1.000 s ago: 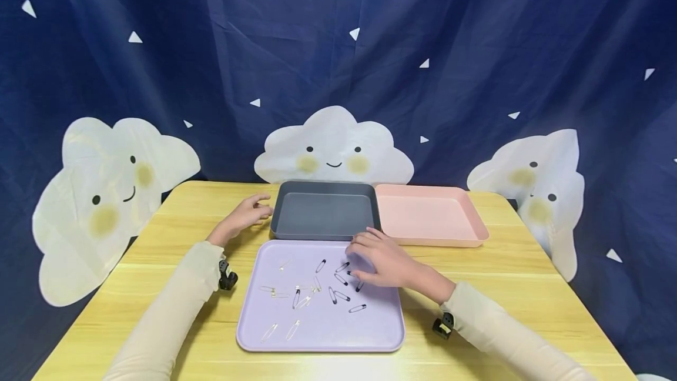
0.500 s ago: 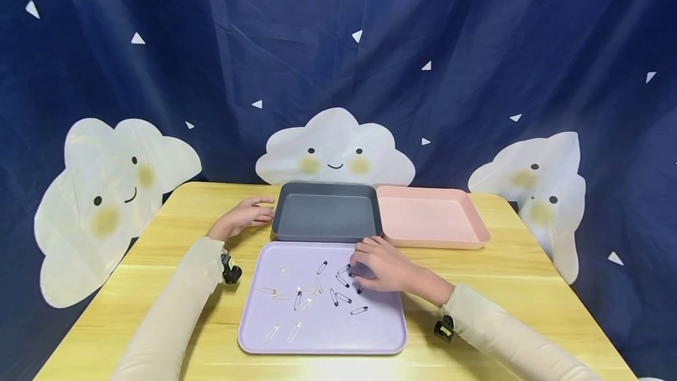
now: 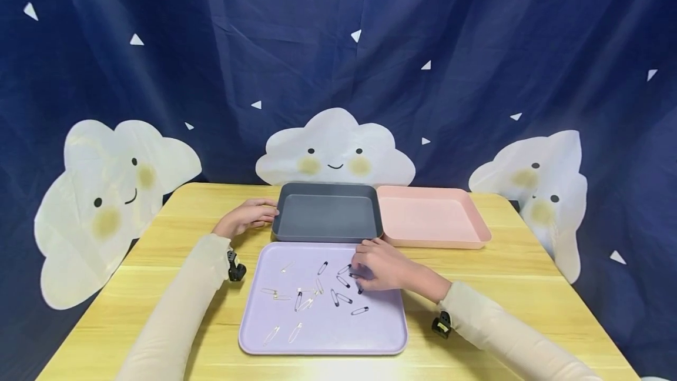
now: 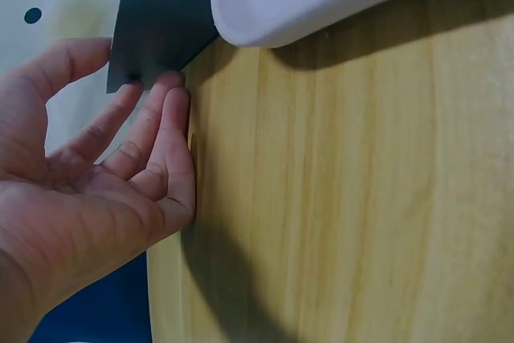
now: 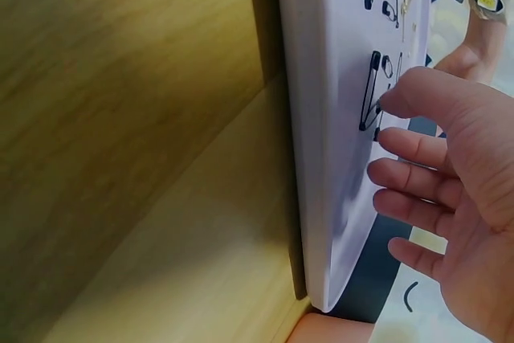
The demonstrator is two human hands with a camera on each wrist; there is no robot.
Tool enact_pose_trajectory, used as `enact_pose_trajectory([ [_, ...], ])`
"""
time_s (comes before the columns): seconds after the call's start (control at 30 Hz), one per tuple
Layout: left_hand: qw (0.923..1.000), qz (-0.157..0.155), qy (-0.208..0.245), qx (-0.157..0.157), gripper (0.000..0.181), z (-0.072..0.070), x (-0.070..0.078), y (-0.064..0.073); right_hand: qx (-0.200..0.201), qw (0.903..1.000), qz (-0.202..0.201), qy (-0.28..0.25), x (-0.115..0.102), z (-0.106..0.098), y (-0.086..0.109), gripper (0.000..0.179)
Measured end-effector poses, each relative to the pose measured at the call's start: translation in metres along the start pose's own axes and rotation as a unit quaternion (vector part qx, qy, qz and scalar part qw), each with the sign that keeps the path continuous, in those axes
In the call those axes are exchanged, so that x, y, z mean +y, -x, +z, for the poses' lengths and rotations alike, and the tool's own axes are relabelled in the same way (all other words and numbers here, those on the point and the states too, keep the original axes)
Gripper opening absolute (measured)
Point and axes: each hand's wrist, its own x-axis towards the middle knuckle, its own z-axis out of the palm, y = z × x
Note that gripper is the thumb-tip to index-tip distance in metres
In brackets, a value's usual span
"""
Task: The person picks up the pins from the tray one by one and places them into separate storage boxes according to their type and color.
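On a wooden table (image 3: 529, 287), a person's left hand (image 3: 247, 216), fingers relaxed, touches the left wall of a dark gray tray (image 3: 328, 216). The right hand (image 3: 383, 266) bends over black safety pins (image 3: 343, 281), mostly on a lilac tray's (image 3: 322, 337) right half; whether it pinches one is unclear. Gold safety pins (image 3: 295, 333) lie left

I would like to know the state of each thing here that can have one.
Gray tray: flat, open side up
Pink tray: flat, open side up
Purple tray: flat, open side up
Black safety pins: loose in purple tray; fastening too small to tell
Gold safety pins: scattered likewise; fastening unclear
Left hand: fingers loosely extended, at gray tray's side
Right hand: fingers bent near black safety pins; grip on one unclear
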Motion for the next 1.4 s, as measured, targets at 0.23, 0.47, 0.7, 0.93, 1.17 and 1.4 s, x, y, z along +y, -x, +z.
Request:
enact_pose_trajectory([
  [0.23,0.9998,-0.014,0.008,-0.006,0.06,-0.006,-0.002,0.0,-0.023,0.9996,0.005,-0.015,0.0,-0.001,-0.007,0.016],
  [0.47,0.9992,0.007,0.02,-0.034,0.056,-0.013,-0.007,0.003,-0.042,0.999,0.011,-0.014,0.0,-0.002,-0.013,0.016],
  [0.7,0.9971,0.027,0.031,-0.064,0.056,-0.012,-0.006,0.006,-0.056,0.9983,0.015,0.005,-0.001,-0.004,-0.013,0.018],
  [0.93,0.9972,0.025,0.043,-0.056,0.057,-0.01,-0.004,0.006,-0.064,0.9977,0.017,0.012,-0.004,-0.004,-0.014,0.017],
  [1.17,0.9974,0.025,0.058,-0.036,0.063,-0.006,-0.005,0.008,-0.079,0.9966,0.022,0.001,-0.005,-0.003,-0.015,0.016],
  [1.4,0.9988,0.032,0.002,0.037,0.059,0.004,-0.008,0.004,-0.067,0.9977,0.008,0.001,-0.003,-0.001,-0.013,0.016],
])
